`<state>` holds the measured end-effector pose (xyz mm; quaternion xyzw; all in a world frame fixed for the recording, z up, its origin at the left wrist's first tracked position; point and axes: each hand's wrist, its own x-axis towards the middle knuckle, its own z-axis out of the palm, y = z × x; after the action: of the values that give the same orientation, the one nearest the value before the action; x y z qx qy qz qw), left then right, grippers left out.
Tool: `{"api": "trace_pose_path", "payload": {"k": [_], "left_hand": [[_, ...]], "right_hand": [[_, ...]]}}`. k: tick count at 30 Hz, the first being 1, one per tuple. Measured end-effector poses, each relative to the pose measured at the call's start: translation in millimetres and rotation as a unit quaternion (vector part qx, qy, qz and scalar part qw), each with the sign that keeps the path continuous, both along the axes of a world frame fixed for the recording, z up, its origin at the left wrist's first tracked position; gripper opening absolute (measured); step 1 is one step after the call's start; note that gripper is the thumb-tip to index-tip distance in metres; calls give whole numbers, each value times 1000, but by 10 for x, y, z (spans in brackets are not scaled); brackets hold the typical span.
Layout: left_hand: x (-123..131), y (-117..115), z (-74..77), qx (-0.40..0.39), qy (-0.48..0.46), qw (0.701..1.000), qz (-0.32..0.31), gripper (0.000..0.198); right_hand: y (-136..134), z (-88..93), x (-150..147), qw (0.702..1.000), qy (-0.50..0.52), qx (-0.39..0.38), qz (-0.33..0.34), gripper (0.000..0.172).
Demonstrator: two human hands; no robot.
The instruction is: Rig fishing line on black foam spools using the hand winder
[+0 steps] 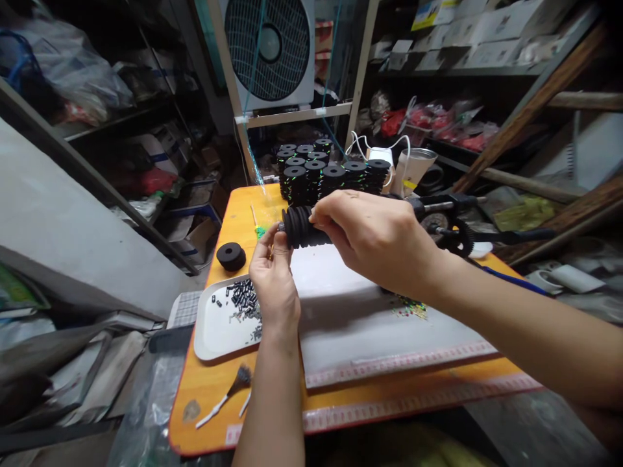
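My right hand (377, 237) grips a row of black foam spools (300, 227) threaded on a horizontal spindle above the orange table (228, 383). My left hand (272, 275) pinches at the spindle's left end, fingers closed on something small I cannot make out. Just below my left hand lies a white tray (217, 327) with several small dark metal pieces (243, 298). A single black spool (231, 255) rests on the table to the left.
Stacks of black spools (324, 172) stand at the table's far edge. A hand-crank winder (450, 224) sits at the right. A grey mat (360, 324), a small brush (228, 392), a white cup (413, 170) and a fan (270, 48) are around; cluttered shelves on both sides.
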<state>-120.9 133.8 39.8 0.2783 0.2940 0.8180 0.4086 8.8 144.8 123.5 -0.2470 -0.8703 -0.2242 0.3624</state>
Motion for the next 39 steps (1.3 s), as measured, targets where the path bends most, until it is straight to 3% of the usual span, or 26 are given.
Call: {"api": "trace_pose_path", "payload": {"k": [3, 6, 9, 11, 14, 18, 22, 26, 31, 34, 39], "left_hand": [[0, -5, 5, 9, 0, 1000, 0, 30], [-2, -7, 6, 9, 10, 1000, 6, 32], [-4, -7, 3, 0, 13, 1000, 12, 31], [-3, -7, 4, -1, 11, 1000, 14, 30], [3, -5, 7, 10, 8, 1000, 12, 28], [13, 9, 8, 28, 27, 999, 22, 25], [24, 19, 9, 32, 45, 998, 31, 20], [38, 6, 23, 11, 72, 996, 47, 18], [42, -9, 39, -7, 77, 996, 44, 16], [42, 5, 31, 3, 70, 997, 45, 16], [36, 22, 23, 28, 26, 999, 28, 20]], "right_hand": [[-39, 16, 50, 999, -16, -24, 38, 20], [-169, -53, 283, 995, 12, -66, 79, 24], [-329, -301, 713, 980, 9, -194, 39, 19], [-402, -539, 1035, 948, -58, -312, 0, 13], [-451, -879, 1397, 914, -78, -391, -78, 12], [-465, -1159, 1509, 890, -27, -440, -119, 10], [-463, -1269, 1439, 888, -13, -445, -113, 15], [-466, -1127, 1486, 906, 21, -411, -96, 14], [-441, -577, 1466, 937, 146, -310, -68, 12], [-366, -259, 1184, 938, 224, -264, -12, 20], [-183, 61, 502, 981, 147, -116, 46, 15]]}}
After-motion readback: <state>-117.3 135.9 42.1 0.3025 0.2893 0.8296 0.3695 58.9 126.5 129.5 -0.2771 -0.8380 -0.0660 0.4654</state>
